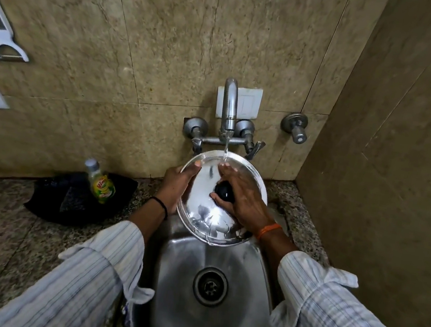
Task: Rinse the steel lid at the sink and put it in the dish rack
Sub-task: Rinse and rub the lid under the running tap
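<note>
Hands: left hand (176,183) grips lid (202,216) rim, right hand (243,194) rubs near knob (224,190)
Risk: wet rim slips into sink (182,282)

Speckled granite counter (9,218) running along the tiled wall, with a steel sink (179,282) set into it at centre. On the counter left of the sink lies a black cloth (47,201), reaching back to the wall. A green-and-yellow dish-soap bottle (99,182) with a clear cap stands upright on the cloth. A narrower strip of counter continues right of the sink.
</note>
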